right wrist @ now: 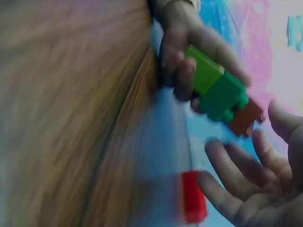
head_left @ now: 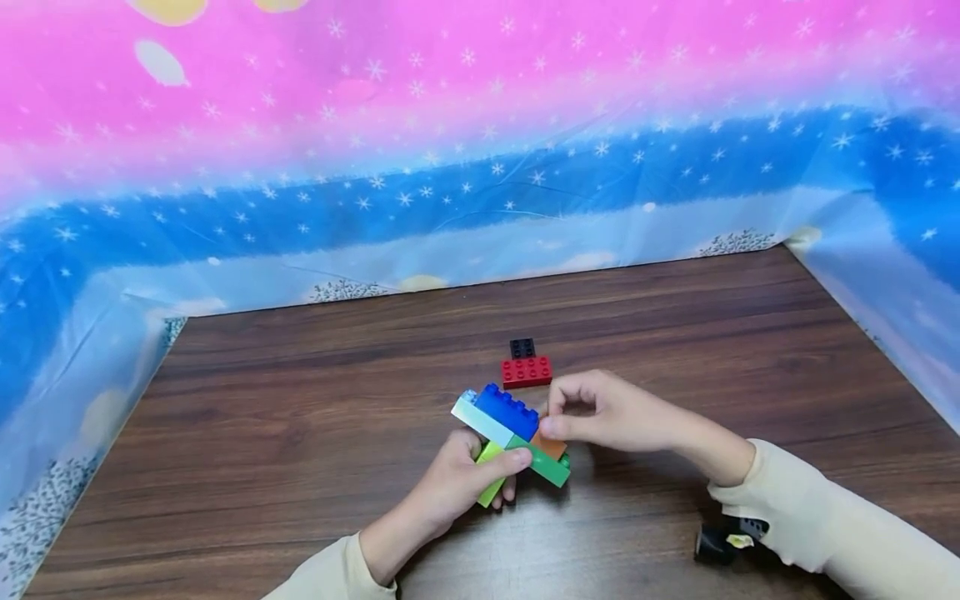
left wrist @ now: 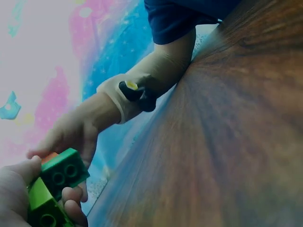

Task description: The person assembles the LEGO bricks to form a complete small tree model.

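My left hand (head_left: 450,479) grips a built stack of toy building blocks between its thumb and fingers. The stack joins a dark blue block (head_left: 504,410), a pale white-blue block (head_left: 480,419), a green block (head_left: 546,463), an orange block (head_left: 550,444) and a lime block (head_left: 490,477). My right hand (head_left: 622,408) is at the stack's right end, its thumb tip by the blue and orange blocks. In the right wrist view its fingers (right wrist: 236,177) are spread beside the orange block (right wrist: 246,117), not closed round it.
Beyond the hands, a red block (head_left: 527,372) lies on the wooden table (head_left: 300,417), a small black block (head_left: 522,347) right behind it. Patterned pink and blue cloth (head_left: 450,192) rises along the table's back and sides. A black device (head_left: 716,543) sits at my right wrist.
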{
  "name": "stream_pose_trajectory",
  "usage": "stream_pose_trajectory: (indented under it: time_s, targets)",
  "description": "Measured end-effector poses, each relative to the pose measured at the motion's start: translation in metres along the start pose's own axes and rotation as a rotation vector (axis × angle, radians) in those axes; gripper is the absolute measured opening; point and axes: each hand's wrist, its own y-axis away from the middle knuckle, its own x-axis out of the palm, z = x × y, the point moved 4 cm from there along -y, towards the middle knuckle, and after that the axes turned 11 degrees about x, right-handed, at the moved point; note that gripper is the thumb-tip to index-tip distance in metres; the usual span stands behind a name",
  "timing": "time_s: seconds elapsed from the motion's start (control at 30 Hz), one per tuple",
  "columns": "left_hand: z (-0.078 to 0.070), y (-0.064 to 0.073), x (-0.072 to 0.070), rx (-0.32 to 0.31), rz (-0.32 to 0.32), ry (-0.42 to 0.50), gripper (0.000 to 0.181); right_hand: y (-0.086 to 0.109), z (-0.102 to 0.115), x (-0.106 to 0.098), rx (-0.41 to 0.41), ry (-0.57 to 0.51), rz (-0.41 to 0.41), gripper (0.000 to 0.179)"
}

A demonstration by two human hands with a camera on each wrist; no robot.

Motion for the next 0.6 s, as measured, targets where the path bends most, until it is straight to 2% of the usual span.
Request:
stream_pose_trajectory:
  time_s: [0.07,0.23,0.37,0.5,0.6]
  targets:
    - [0.0,0.0,0.0,-0.006,-0.026,0.005,0.035,-0.003,-0.004,-0.004,0.005,0.025,-0.045,0.011]
    - [0.0,-0.001,-0.001,-0.008,-0.062,0.005,0.033,-0.007,-0.012,-0.008,-0.016,0.11,-0.123,0.028]
    - [0.0,-0.001,-0.002,-0.013,-0.07,0.002,0.031,-0.009,-0.019,-0.009,-0.022,0.248,-0.174,0.039]
    - [-0.001,-0.001,-0.001,-0.023,-0.068,0.009,0.031,-0.009,-0.025,-0.011,-0.01,0.369,-0.168,0.051]
    - [-0.001,0.001,-0.001,-0.031,-0.052,0.003,0.032,-0.008,-0.027,-0.011,-0.029,0.428,-0.171,0.052]
